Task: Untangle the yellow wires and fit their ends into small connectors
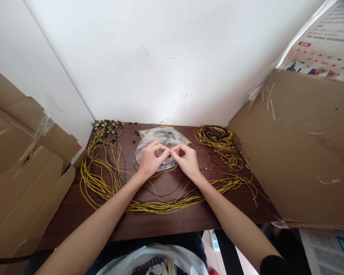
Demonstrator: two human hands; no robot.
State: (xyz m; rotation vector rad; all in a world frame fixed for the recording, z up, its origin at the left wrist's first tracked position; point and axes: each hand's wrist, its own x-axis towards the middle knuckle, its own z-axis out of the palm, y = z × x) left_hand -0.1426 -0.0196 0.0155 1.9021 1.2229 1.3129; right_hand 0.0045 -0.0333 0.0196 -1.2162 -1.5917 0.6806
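1. Meeting over the middle of the dark wooden bench, the left hand and the right hand have their fingertips pinched together on something small between them; it is too small to make out, perhaps a wire end or a tiny part.
2. Both hands hover just above a clear plastic bag, which lies toward the back of the bench near the white wall and seems to hold small dark pieces.
3. A long bundle of yellow wires curves across the bench beneath the forearms.
4. More yellow wire loops spread out on the left, ending in a cluster of small connectors at the back corner.
5. A coil of yellow and black wire sits to the right of the bag.
6. Cardboard sheets lean at both sides of the bench.
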